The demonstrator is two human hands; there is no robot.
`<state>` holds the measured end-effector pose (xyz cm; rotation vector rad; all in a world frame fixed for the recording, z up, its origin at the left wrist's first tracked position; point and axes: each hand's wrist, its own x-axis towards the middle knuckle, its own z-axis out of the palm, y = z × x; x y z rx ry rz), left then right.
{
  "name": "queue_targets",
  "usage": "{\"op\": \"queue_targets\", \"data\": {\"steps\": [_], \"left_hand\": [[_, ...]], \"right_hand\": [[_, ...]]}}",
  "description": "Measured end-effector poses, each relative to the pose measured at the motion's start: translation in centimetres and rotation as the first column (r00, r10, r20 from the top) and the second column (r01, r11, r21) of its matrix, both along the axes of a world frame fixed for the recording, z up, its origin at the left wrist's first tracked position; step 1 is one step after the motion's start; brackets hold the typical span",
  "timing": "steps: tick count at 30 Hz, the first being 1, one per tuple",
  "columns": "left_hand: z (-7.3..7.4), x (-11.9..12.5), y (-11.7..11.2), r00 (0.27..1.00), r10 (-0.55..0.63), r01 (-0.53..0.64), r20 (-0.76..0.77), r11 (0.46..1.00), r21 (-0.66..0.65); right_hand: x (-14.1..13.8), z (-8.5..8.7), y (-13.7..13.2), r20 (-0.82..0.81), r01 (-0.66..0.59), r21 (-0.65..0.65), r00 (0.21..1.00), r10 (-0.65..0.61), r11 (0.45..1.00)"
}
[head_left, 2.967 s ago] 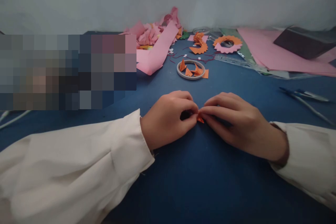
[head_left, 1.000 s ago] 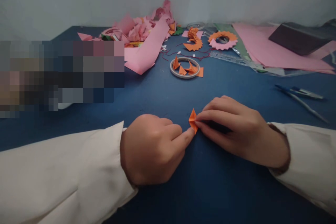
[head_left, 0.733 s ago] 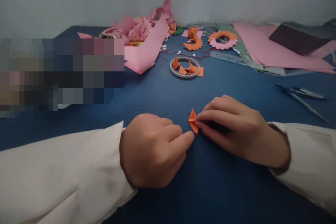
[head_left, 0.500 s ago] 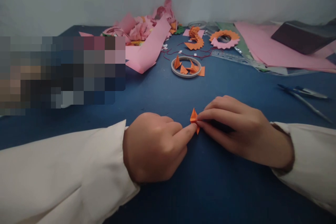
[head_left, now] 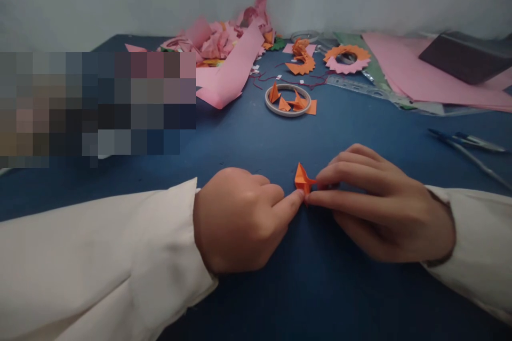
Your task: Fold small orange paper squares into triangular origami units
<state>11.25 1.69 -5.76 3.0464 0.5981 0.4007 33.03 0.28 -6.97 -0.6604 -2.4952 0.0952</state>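
Observation:
A small folded orange paper piece [head_left: 300, 176] lies on the blue tabletop between my hands, with one point facing away from me. My left hand [head_left: 242, 221] is closed, its index finger stretched to press the lower part of the piece and its other fingers curled under. From the right, my right hand [head_left: 386, 200] pinches a narrow flap at the side of the same paper, with another fingertip touching its lower edge. The fingertips cover part of the folds.
Beyond the hands, a tape ring [head_left: 288, 114] encloses several folded orange pieces [head_left: 284, 104]. An orange-and-pink paper ring [head_left: 347, 66], a curved orange paper chain [head_left: 304, 65] and a clear ruler [head_left: 354, 86] lie behind. Pink sheets [head_left: 404, 72], pens [head_left: 460, 145] and crumpled pink paper [head_left: 218, 42] surround them.
My right hand has drawn slightly right, and a flap of the orange paper now extends sideways, showing more of the piece. My left index finger still presses it. The whole view has shifted a little.

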Motion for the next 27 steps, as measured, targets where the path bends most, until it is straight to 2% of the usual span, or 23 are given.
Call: {"op": "queue_targets", "data": {"steps": [11, 20, 27], "left_hand": [[-0.07, 0.05, -0.16, 0.999, 0.006, -0.006, 0.032, 1.000, 0.027], [-0.06, -0.01, -0.11, 0.990, -0.119, 0.116, 0.077, 0.992, 0.048], [-0.30, -0.32, -0.08, 0.992, -0.125, 0.125, 0.019, 0.992, 0.004]], "right_hand": [[0.06, 0.01, -0.29, 0.032, 0.011, 0.040, 0.999, -0.012, 0.999], [0.01, 0.04, 0.02, 0.053, -0.032, 0.126, 0.998, 0.025, 0.992], [-0.11, 0.22, 0.08, 0.059, -0.035, 0.108, 0.998, 0.028, 0.994]]}}
